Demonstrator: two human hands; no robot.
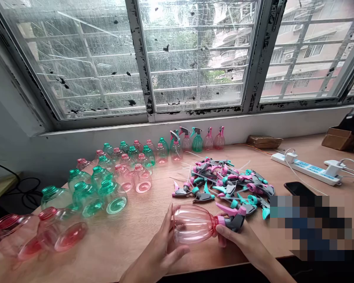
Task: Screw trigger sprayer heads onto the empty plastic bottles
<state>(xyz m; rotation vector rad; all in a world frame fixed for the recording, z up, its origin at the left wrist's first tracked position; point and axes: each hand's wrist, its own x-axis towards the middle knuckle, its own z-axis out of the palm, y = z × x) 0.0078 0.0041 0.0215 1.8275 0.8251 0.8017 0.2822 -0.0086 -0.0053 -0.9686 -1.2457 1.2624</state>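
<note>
A clear pink spray bottle (193,224) lies sideways between my two hands, above the table's front edge. My left hand (165,245) cups its base end, the thumb below and the fingers partly hidden behind. At the neck, my right hand (234,237) pinches the pink collar of a grey trigger sprayer head (236,222) with a pink lever. The head sits on the bottle's mouth; how tightly cannot be told. Just beyond is a pile of loose trigger sprayer heads (224,179) in grey, pink and teal.
Rows of open pink bottles (61,228) and green bottles (112,196) stand at left. Several bottles with sprayer heads (197,141) line the wall under the window. A power strip (308,169), a phone (299,188) and a cardboard box (339,137) are at right. One area is pixelated.
</note>
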